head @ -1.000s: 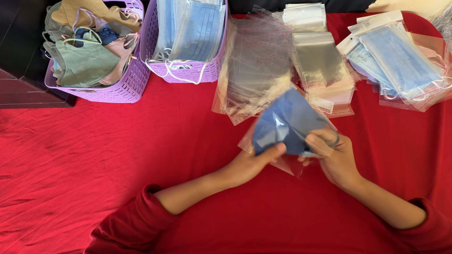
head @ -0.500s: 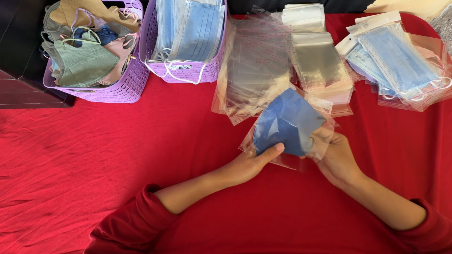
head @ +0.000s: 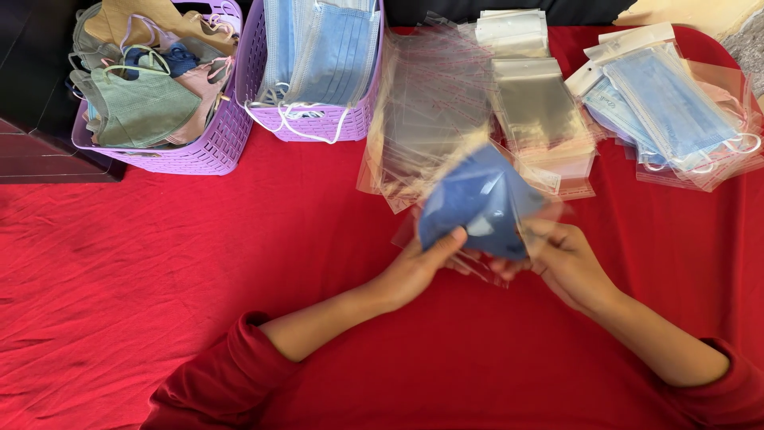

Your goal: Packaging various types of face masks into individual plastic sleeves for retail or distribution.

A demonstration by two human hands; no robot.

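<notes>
Both of my hands hold one dark blue face mask (head: 477,199) that sits inside a clear plastic bag (head: 549,211), a little above the red cloth. My left hand (head: 418,267) pinches the mask's lower left corner, thumb on top. My right hand (head: 565,259) grips the bag's lower right side. The bag is blurred, so I cannot tell how far in the mask sits. Just behind it lies a spread pile of empty clear bags (head: 434,111).
At the back left stands a purple basket (head: 208,147) of shaped masks in several colours, beside a purple basket (head: 318,123) of flat light blue masks. A stack of clear bags (head: 541,111) and bagged light blue masks (head: 668,103) lie at the back right. Red cloth (head: 159,279) covers the table.
The mask and bag have turned a little and shifted slightly left in my hands. My left thumb has moved up onto the mask's corner.
</notes>
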